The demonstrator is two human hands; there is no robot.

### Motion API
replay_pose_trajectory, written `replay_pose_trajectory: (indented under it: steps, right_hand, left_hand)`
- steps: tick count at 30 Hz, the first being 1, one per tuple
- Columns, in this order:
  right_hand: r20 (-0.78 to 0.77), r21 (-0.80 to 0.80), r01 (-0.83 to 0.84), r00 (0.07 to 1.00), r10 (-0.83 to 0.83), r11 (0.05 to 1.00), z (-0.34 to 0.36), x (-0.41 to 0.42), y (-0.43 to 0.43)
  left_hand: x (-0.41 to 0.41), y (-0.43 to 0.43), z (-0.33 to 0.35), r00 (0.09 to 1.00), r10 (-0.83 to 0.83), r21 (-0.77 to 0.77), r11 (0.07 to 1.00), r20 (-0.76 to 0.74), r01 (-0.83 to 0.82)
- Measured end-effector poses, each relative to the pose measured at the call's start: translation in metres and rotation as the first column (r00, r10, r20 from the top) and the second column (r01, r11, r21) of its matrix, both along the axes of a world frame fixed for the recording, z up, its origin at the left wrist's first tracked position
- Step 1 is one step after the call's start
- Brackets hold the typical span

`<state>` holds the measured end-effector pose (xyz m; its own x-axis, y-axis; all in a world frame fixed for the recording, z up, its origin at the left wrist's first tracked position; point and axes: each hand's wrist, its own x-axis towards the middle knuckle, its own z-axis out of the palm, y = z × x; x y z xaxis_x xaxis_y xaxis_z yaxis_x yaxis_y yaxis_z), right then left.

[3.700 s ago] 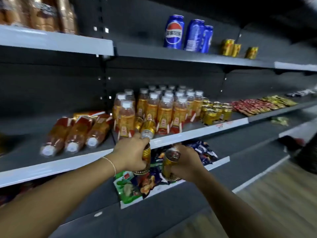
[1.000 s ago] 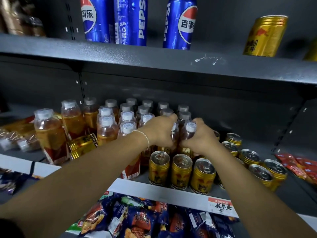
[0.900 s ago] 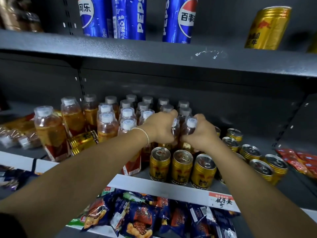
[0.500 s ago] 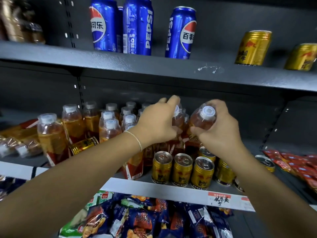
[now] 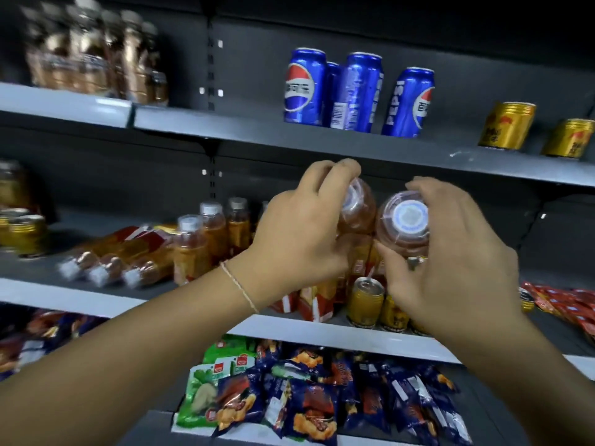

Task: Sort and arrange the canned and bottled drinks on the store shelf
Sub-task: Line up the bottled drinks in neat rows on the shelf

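Blurred beyond reading: brown bottles (image 5: 96,56) upper left, lying bottles (image 5: 109,267) mid shelf (image 5: 58,296). Partly hidden behind right hand (image 5: 450,262): gold cans (image 5: 365,305).

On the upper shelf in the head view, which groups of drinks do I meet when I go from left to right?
Brown bottles → blue Pepsi cans → gold cans.

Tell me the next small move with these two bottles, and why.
Probably carry both leftward and stand them beside the upright tea bottles. The left hand grips the left tea bottle and the right hand the right tea bottle, both held tilted above the gold cans; those cans fill the shelf front below.
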<state>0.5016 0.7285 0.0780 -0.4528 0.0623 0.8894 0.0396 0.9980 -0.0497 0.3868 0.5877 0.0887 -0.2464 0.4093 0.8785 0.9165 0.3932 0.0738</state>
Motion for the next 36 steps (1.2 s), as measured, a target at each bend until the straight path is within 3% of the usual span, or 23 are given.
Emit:
replay_pose_trajectory:
  steps: [6,12,15,18,21,24,30,36]
  right_hand:
    - [0.068,0.011,-0.099,0.993,0.099,0.995,0.008,0.008,-0.106]
    - [0.393,-0.031,-0.188,0.901,0.185,0.982,-0.002,-0.044,-0.198]
    - [0.557,-0.114,-0.269,0.780,0.286,0.956,-0.016,-0.077,-0.244]
    - [0.647,-0.319,-0.392,0.575,0.501,0.863,-0.032,-0.107,-0.283]
    - [0.691,-0.485,-0.392,0.375,0.618,0.781,-0.048,-0.136,-0.319]
    - [0.685,-0.582,-0.389,0.239,0.688,0.714,-0.067,-0.162,-0.357]
    - [0.716,-0.562,-0.492,0.112,0.689,0.665,-0.090,-0.210,-0.427]
    - [0.691,-0.613,-0.501,0.035,0.722,0.610,-0.102,-0.278,-0.474]
  left_hand:
    - [0.012,-0.117,-0.001,0.995,0.088,0.034,0.996,-0.041,-0.086]
    - [0.000,-0.228,-0.024,0.917,0.395,-0.160,0.910,0.060,-0.382]
    - [-0.005,-0.280,-0.042,0.828,0.554,-0.316,0.804,0.090,-0.504]
    - [-0.009,-0.328,-0.061,0.712,0.693,-0.464,0.670,0.113,-0.579]
    - [-0.012,-0.373,-0.076,0.586,0.787,-0.558,0.580,0.194,-0.594]
    - [-0.020,-0.414,-0.092,0.474,0.844,-0.619,0.516,0.249,-0.593]
    - [-0.044,-0.483,-0.122,0.309,0.908,-0.663,0.417,0.282,-0.622]
    - [-0.103,-0.538,-0.136,0.231,0.910,-0.617,0.404,0.344,-0.675]
